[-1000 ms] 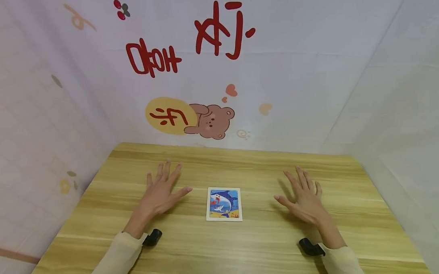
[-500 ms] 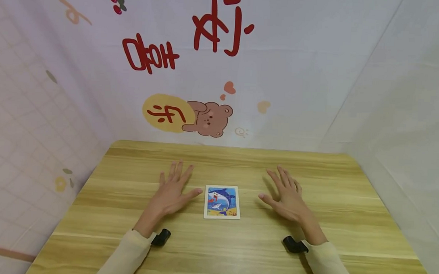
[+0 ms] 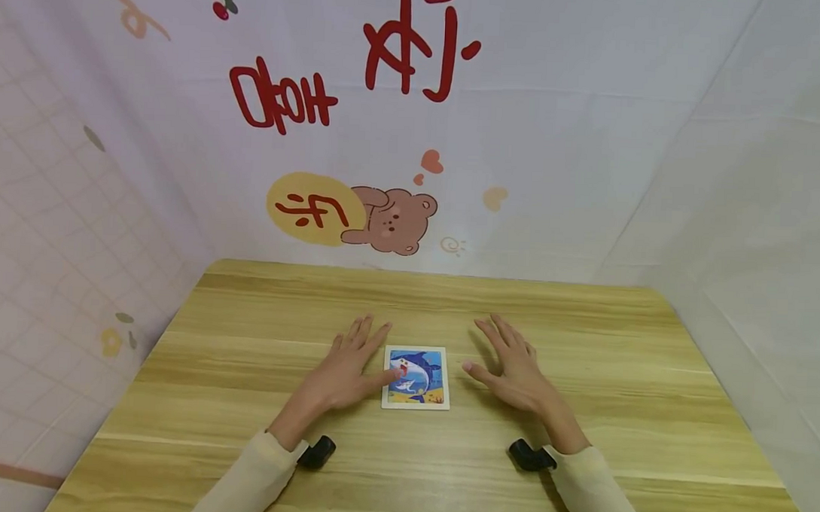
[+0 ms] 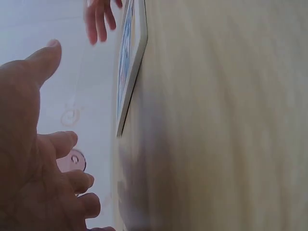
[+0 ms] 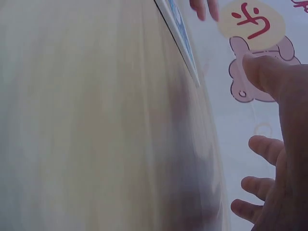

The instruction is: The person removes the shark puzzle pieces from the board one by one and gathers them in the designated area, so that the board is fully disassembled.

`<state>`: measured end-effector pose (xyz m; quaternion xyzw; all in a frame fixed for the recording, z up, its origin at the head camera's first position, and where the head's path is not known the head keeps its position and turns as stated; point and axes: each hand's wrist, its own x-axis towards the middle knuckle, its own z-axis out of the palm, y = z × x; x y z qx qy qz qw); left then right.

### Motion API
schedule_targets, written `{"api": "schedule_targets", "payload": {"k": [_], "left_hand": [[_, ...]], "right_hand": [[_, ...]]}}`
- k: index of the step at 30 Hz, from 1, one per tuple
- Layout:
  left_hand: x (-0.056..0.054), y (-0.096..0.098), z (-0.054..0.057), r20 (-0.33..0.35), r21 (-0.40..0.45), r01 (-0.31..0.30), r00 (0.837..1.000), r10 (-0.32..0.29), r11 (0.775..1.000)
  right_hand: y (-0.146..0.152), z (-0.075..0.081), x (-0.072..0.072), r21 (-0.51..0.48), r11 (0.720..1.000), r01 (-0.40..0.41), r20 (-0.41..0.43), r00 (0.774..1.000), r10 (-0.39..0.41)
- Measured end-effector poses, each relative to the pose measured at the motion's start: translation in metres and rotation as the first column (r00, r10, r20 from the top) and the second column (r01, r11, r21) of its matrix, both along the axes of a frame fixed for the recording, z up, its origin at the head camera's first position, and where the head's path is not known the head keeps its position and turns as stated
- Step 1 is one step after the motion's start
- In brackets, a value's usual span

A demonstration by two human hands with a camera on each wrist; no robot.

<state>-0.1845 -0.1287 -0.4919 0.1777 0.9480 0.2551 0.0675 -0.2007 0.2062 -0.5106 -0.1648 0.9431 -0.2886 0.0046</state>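
Observation:
A small jigsaw puzzle (image 3: 422, 381) with a white border and a picture of a blue whale lies flat on the wooden table. My left hand (image 3: 345, 370) hovers at its left side, fingers spread, and the thumb overlaps the puzzle's left edge in the head view. To the right of the puzzle, my right hand (image 3: 514, 373) is held over the table with its fingers apart and the thumb pointing at the right edge. Both wrist views show the puzzle edge-on, apart from the fingers of the left hand (image 4: 43, 159) and the right hand (image 5: 276, 159).
The wooden table (image 3: 416, 478) meets a white cloth wall (image 3: 556, 140) at the back, printed with a bear (image 3: 394, 221) and red characters. More cloth hangs at both sides. A black camera mount (image 3: 318, 452) sits on the left wrist, another black mount (image 3: 532, 456) on the right.
Both hands have moved inward from the sides toward the puzzle, the left one rightward and the right one leftward. The puzzle lies in the same place on the table.

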Motion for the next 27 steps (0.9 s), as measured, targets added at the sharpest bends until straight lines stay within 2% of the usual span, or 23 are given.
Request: {"api": "schedule_targets", "payload": {"k": [6, 13, 17, 21, 27], "left_hand": [[0.005, 0.014, 0.002, 0.038, -0.018, 0.083, 0.996, -0.082, 0.996], [0.010, 0.026, 0.003, 0.074, 0.016, 0.195, 0.978, -0.195, 0.981], [0.011, 0.031, 0.004, 0.094, 0.013, 0.239, 0.966, -0.239, 0.971], [0.012, 0.034, 0.004, 0.099, -0.027, 0.284, 0.955, -0.280, 0.959], [0.013, 0.036, 0.005, 0.097, -0.063, 0.325, 0.943, -0.318, 0.944]], "right_hand": [[-0.013, 0.000, -0.003, -0.024, 0.999, -0.036, 0.006, 0.999, 0.036], [-0.030, 0.003, -0.007, -0.052, 0.995, -0.085, 0.016, 0.996, 0.086], [-0.038, 0.005, -0.008, -0.062, 0.992, -0.108, 0.007, 0.994, 0.109], [-0.046, 0.006, -0.010, -0.064, 0.989, -0.131, -0.009, 0.991, 0.131], [-0.050, 0.005, -0.010, -0.065, 0.990, -0.129, -0.028, 0.991, 0.127]]}}
